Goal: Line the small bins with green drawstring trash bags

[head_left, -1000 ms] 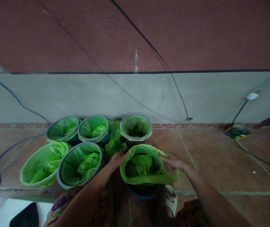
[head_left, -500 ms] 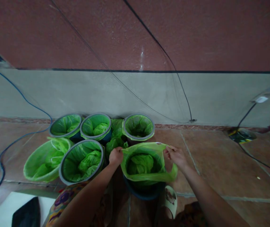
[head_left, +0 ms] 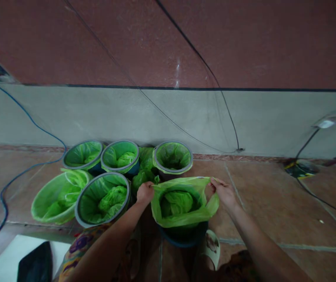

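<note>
A green plastic bag [head_left: 182,221] is stretched by its mouth over a dark blue bin [head_left: 182,239] standing between my feet. My left hand [head_left: 145,193] is closed in a pinch on the bag's left edge. On the other side, my right hand [head_left: 223,192] grips the right edge of the same bag, fingers closed on it. The bag's mouth is spread wide and a crumpled green bundle [head_left: 178,203] lies inside. The near rim of the bin shows below the bag; its far rim is hidden.
Beside my left arm stands a grey-rimmed lined bin [head_left: 79,211], with a tilted green-lined bin [head_left: 37,203] next to it. Lined bins [head_left: 173,171] line the wall, with green bags [head_left: 146,172] bunched between. A blue cable [head_left: 3,192] and black wires cross the floor.
My right hand has moved slightly right, pulling its edge of the bag tauter. The loose near right part of the bag has drawn in. My left hand has barely moved.
</note>
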Demonstrator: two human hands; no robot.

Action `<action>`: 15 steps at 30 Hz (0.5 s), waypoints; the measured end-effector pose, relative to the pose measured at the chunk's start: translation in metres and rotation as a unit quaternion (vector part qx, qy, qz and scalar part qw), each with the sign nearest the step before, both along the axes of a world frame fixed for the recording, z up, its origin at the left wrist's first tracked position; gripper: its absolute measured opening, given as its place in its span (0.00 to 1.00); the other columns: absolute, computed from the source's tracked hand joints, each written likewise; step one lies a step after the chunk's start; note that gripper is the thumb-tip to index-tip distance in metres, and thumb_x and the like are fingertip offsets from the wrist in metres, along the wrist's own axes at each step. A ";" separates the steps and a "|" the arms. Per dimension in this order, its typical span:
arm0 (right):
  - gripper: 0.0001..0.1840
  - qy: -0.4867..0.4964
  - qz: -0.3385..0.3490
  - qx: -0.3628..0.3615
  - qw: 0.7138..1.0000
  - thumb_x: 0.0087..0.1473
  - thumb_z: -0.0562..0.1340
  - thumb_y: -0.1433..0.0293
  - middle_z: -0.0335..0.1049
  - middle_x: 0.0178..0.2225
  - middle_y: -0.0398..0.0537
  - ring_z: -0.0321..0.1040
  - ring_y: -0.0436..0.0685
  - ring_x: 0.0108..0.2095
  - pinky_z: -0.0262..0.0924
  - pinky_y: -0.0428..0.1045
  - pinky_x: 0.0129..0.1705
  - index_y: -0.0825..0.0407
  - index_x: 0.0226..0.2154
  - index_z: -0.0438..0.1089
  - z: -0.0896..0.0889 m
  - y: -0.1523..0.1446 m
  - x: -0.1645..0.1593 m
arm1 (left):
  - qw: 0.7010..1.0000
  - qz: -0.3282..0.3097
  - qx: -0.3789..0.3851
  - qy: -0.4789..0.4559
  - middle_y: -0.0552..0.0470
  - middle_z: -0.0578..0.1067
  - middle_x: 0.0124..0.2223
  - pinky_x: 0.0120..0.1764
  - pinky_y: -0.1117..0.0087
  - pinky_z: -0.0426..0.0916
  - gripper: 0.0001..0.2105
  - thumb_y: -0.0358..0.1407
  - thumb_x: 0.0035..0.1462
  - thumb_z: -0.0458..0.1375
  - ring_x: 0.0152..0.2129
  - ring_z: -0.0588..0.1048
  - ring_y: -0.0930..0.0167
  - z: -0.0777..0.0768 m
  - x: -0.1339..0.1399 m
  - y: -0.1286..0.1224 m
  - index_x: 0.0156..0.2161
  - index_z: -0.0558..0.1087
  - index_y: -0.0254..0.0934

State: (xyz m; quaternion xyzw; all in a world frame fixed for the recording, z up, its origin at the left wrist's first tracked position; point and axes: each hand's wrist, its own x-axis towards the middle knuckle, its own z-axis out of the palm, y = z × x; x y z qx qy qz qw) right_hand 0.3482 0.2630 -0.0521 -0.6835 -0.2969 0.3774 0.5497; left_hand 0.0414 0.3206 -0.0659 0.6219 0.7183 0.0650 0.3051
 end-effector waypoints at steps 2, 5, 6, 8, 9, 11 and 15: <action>0.22 0.014 -0.022 -0.007 1.000 0.35 0.68 0.51 0.64 0.15 0.41 0.56 0.46 0.15 0.50 0.43 0.17 0.54 0.18 0.70 0.001 0.000 0.001 | 1.000 0.006 -0.003 -0.001 0.50 0.79 0.38 0.34 0.74 0.64 0.16 0.28 0.58 0.48 0.35 0.76 0.69 -0.001 0.000 0.000 0.42 0.77 0.39; 0.20 0.047 -0.047 -0.004 0.998 0.33 0.69 0.54 0.66 0.16 0.42 0.57 0.46 0.16 0.52 0.44 0.18 0.54 0.20 0.70 0.002 0.002 0.001 | 1.000 0.023 -0.005 -0.004 0.50 0.79 0.39 0.34 0.74 0.64 0.17 0.28 0.57 0.47 0.36 0.76 0.70 -0.001 -0.001 0.002 0.43 0.77 0.40; 0.19 0.060 -0.047 -0.001 0.997 0.33 0.69 0.55 0.66 0.17 0.42 0.57 0.46 0.16 0.53 0.44 0.18 0.54 0.21 0.70 0.001 0.003 0.002 | 1.000 0.028 -0.006 -0.006 0.51 0.79 0.39 0.34 0.74 0.64 0.17 0.28 0.57 0.48 0.36 0.76 0.70 0.000 -0.002 0.002 0.42 0.77 0.40; 0.18 0.067 -0.036 -0.005 0.997 0.34 0.67 0.56 0.67 0.18 0.43 0.58 0.46 0.17 0.54 0.44 0.20 0.54 0.21 0.70 -0.001 0.004 0.005 | 0.999 0.030 -0.008 -0.007 0.51 0.79 0.39 0.34 0.74 0.65 0.17 0.28 0.56 0.48 0.36 0.76 0.70 0.000 -0.002 0.003 0.42 0.77 0.40; 0.16 0.051 -0.027 -0.017 0.998 0.36 0.66 0.57 0.68 0.19 0.43 0.58 0.47 0.17 0.54 0.44 0.20 0.54 0.21 0.70 -0.003 0.005 0.008 | 1.000 0.027 -0.012 -0.006 0.51 0.79 0.39 0.34 0.74 0.65 0.17 0.28 0.56 0.48 0.36 0.76 0.70 0.001 -0.002 0.003 0.42 0.78 0.40; 0.14 -0.041 0.019 -0.065 0.997 0.42 0.62 0.58 0.68 0.18 0.45 0.59 0.48 0.18 0.54 0.45 0.21 0.54 0.21 0.70 -0.006 0.005 0.016 | 1.000 0.019 -0.023 0.002 0.50 0.79 0.38 0.34 0.74 0.65 0.16 0.28 0.55 0.48 0.36 0.76 0.69 0.002 -0.001 0.003 0.40 0.78 0.40; 0.09 -0.229 0.115 -0.133 0.958 0.42 0.62 0.66 0.62 0.14 0.45 0.58 0.51 0.18 0.49 0.48 0.22 0.52 0.15 0.69 -0.009 0.000 0.032 | 0.999 0.004 -0.043 0.025 0.48 0.79 0.37 0.34 0.73 0.66 0.15 0.27 0.54 0.49 0.37 0.76 0.67 0.003 0.001 0.002 0.38 0.78 0.38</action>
